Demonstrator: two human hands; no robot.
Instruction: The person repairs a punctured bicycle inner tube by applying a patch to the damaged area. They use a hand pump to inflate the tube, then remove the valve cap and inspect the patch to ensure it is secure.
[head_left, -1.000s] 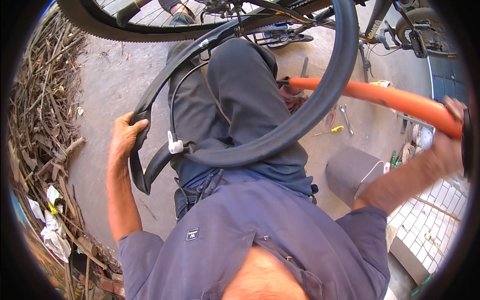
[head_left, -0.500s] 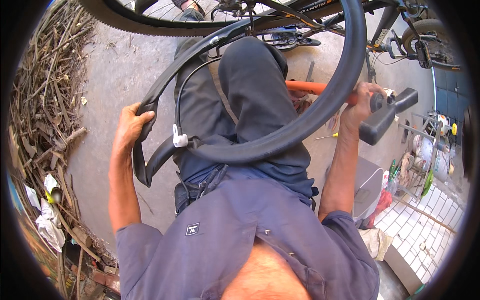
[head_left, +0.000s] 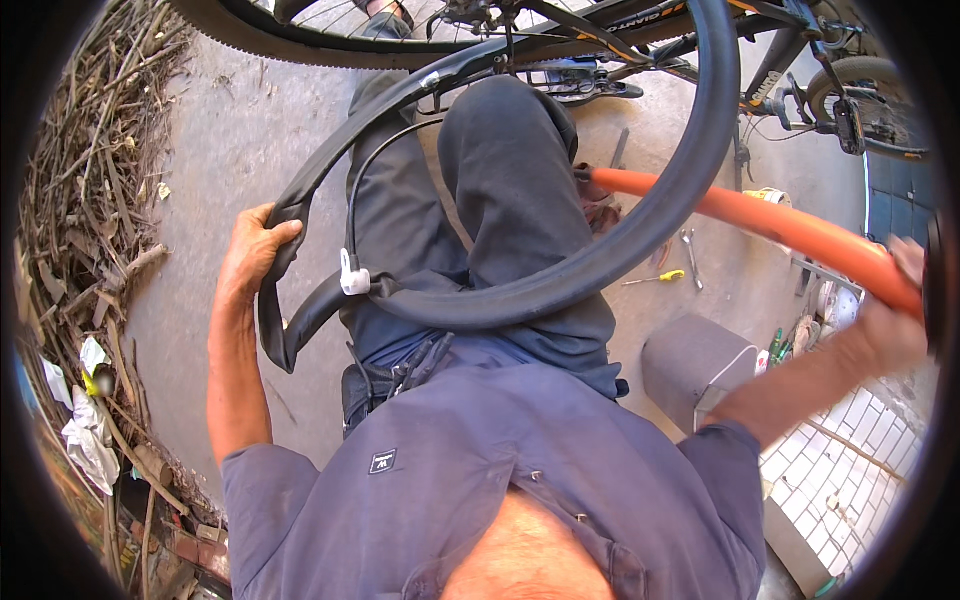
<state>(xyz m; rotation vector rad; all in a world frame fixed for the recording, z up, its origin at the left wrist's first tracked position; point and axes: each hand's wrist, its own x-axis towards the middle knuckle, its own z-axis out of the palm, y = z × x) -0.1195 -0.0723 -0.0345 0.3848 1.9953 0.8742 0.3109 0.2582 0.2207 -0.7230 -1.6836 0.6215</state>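
My left hand (head_left: 258, 248) grips a flat, limp stretch of a black bicycle inner tube (head_left: 510, 303), thumb on top. The rest of the tube loops across my lap and up toward the bicycle, rounded on its right side. A white pump head (head_left: 354, 278) with a lever sits at the tube near my lap, and a thin black hose (head_left: 366, 175) rises from it. At the far right my right hand (head_left: 902, 310), smeared by motion, is closed around the orange barrel of a bicycle pump (head_left: 790, 228). Its upper end passes out of view.
A bicycle (head_left: 640, 45) lies across the top, with a second wheel (head_left: 872, 105) at right. Sticks (head_left: 90, 180) are heaped at left. A yellow-handled screwdriver (head_left: 668, 276), a wrench (head_left: 691, 258) and a grey box (head_left: 690, 362) are on the floor to the right.
My right hand has swung outward to the right with the pump, baring more of its orange barrel; the black handle has left view. My left hand keeps its hold on the tube.
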